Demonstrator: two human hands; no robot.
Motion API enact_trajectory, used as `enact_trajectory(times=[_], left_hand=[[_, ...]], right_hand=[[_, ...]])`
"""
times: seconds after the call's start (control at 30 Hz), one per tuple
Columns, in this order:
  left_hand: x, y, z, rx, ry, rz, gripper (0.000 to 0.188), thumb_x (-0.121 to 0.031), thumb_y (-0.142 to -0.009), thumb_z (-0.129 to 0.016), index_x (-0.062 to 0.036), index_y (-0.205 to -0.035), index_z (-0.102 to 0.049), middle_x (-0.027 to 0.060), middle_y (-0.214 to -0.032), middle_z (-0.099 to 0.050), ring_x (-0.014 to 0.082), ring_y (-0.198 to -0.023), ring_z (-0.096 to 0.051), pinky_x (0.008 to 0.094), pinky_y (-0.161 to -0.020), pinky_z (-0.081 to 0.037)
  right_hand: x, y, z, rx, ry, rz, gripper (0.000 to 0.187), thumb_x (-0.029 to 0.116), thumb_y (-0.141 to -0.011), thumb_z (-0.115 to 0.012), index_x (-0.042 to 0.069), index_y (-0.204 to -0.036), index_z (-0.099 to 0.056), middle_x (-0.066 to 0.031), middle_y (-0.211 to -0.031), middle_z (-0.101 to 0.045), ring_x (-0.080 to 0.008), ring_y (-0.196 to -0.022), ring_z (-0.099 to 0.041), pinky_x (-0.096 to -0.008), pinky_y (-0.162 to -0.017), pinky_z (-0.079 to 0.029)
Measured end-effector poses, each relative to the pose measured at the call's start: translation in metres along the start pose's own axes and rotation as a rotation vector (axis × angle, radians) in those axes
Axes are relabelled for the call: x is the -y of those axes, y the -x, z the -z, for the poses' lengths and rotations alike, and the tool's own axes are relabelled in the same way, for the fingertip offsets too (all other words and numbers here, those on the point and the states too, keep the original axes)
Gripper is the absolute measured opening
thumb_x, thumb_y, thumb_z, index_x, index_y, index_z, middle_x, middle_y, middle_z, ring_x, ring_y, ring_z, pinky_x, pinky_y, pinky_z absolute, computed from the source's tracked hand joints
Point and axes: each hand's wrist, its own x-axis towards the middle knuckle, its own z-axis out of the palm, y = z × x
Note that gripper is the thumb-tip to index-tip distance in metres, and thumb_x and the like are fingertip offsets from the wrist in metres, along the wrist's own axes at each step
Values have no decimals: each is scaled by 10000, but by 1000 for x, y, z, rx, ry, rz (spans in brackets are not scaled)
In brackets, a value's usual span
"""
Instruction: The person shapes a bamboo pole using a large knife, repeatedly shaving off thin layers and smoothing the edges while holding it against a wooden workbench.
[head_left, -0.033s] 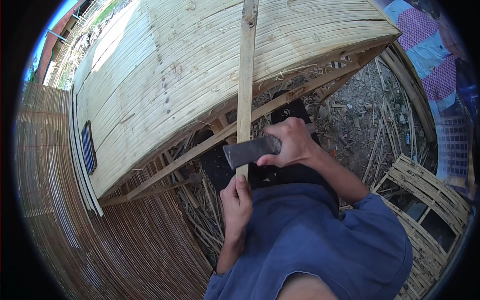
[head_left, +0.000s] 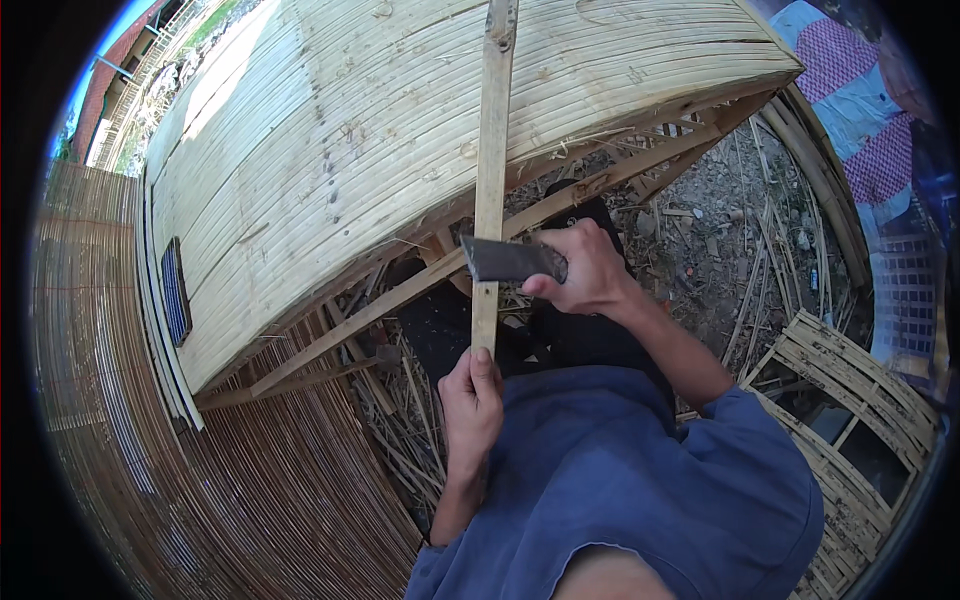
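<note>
My left hand (head_left: 472, 408) is closed around the near end of a long, narrow bamboo strip (head_left: 491, 160), its thumb lying on top. Away from me the strip runs over the edge of a slatted bamboo platform (head_left: 390, 130). My right hand (head_left: 592, 268) grips a knife with a broad, dark, square-ended blade (head_left: 508, 262); the fingers hide its handle. The blade lies crosswise over the strip, a short way beyond my left hand. Whether its edge touches the strip I cannot tell.
A crossbar (head_left: 370, 318) runs under the platform's near edge. Split bamboo scraps (head_left: 415, 455) litter the ground by my legs. A reed screen (head_left: 270, 480) stands at left. At right are a slatted bamboo panel (head_left: 860, 400) and a pink-and-blue cloth (head_left: 860, 110).
My right hand has moved the knife slightly away from me along the strip and a little to the right, turning the blade. My left hand has stayed in place.
</note>
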Motion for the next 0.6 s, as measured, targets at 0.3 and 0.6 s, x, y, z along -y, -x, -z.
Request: enact_trajectory(times=[0.3, 0.6], left_hand=[[4, 1, -1, 36, 87, 49, 451, -301, -985, -386, -13, -646, -460, 4, -479, -411, 61, -460, -387, 257, -429, -301], [9, 3, 1, 74, 119, 78, 433, -290, -984, -387, -15, -659, -470, -1, -482, -412, 61, -457, -393, 249, -428, -302]], right_hand=[[2, -8, 11, 48, 16, -21, 772, 764, -690, -513, -1, -621, -584, -166, -497, -520, -364, -545, -590, -423, -540, -483], [8, -1, 3, -17, -276, -259, 731, 739, -701, -534, 13, -621, -567, -168, -500, -527, -364, -528, -591, -439, -544, -488]])
